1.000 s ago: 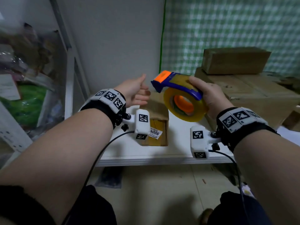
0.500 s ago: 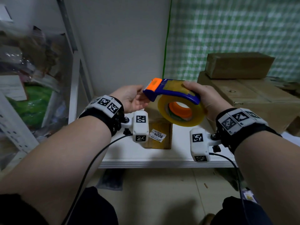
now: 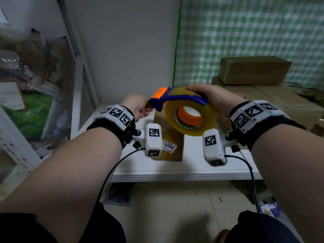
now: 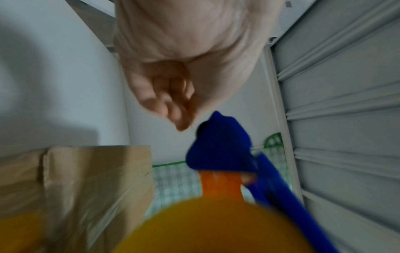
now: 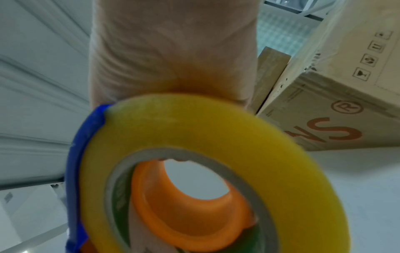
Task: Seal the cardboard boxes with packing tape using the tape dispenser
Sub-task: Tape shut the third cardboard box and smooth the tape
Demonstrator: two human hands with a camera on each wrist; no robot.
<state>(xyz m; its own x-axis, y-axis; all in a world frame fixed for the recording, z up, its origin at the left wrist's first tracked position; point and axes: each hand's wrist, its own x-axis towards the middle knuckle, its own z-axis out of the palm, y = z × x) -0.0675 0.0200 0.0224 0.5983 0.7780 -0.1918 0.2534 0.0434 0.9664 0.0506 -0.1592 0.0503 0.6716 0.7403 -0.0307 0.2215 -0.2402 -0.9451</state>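
Note:
My right hand (image 3: 215, 100) grips the blue and orange tape dispenser (image 3: 182, 99) from above, holding it level over the table. Its yellow tape roll (image 3: 208, 120) hangs below the handle and fills the right wrist view (image 5: 194, 128). My left hand (image 3: 138, 107) is at the dispenser's front tip, and in the left wrist view its fingers (image 4: 181, 123) are pinched together right beside the blue nose (image 4: 218, 140). The clear tape end itself is too faint to make out. A small cardboard box (image 3: 175, 151) with a white label stands on the table under the dispenser, also in the left wrist view (image 4: 97, 179).
A large cardboard box (image 3: 280, 104) sits at the right with a smaller box (image 3: 254, 71) on top. The white table (image 3: 175, 174) ends at a front edge near my knees. A metal rack (image 3: 77, 95) with bags stands at the left.
My left hand moved right to the dispenser's front tip and its fingers curled into a pinch. The dispenser swung to a more level position and came slightly lower.

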